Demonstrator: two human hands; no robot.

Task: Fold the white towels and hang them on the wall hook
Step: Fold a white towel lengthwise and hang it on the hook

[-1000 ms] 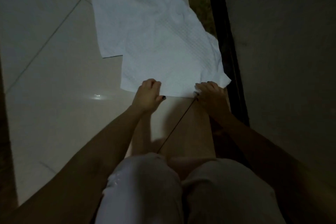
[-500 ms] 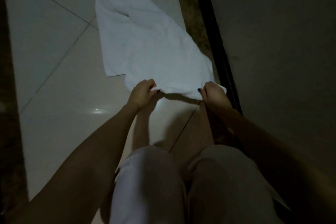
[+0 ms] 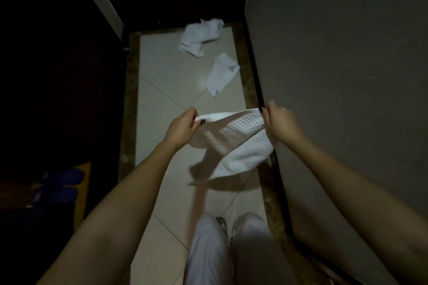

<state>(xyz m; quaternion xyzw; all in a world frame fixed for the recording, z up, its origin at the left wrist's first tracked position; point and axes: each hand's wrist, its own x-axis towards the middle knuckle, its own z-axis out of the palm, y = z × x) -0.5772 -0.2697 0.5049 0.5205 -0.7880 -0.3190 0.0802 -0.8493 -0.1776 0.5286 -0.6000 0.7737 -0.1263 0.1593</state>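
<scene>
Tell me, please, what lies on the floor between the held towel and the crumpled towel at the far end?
A third white towel lies on the tiles between the held towel and the crumpled towel, near the wall; head view.

Pale tiled floor (image 3: 166, 81), crumpled towel (image 3: 200, 36), second towel (image 3: 221, 74)

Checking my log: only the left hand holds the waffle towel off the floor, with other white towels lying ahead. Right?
No: the head view shows both the left hand and the right hand pinching the waffle towel. It is off the floor, other white towels lying ahead.
</scene>
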